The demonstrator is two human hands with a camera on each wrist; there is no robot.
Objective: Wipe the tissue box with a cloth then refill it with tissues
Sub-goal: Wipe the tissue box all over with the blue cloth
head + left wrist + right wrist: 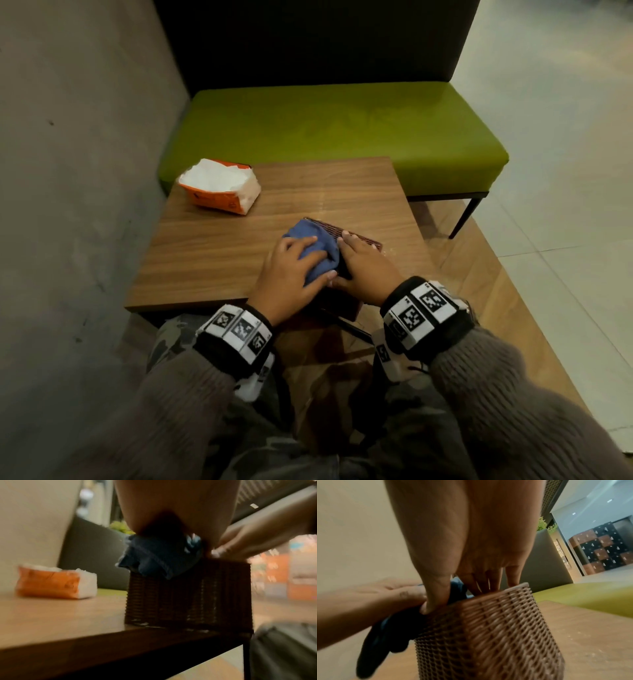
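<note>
A brown woven tissue box (342, 230) stands at the near edge of the wooden table (212, 253). A bunched blue cloth (313, 240) lies over the box's top left part, and my left hand (294, 267) wraps over it and holds it against the box. My right hand (359, 263) grips the box's top from the right. In the right wrist view its thumb sits at the near corner of the box (488, 635) and its fingers reach over the rim. The cloth (159, 559) hangs over the box (188, 595). An opened orange and white tissue pack (221, 186) lies at the table's far left.
A green cushioned bench (342, 130) with a dark backrest stands beyond the table. A grey wall runs along the left. The box overhangs the table's near edge slightly, above my lap. Tiled floor lies to the right.
</note>
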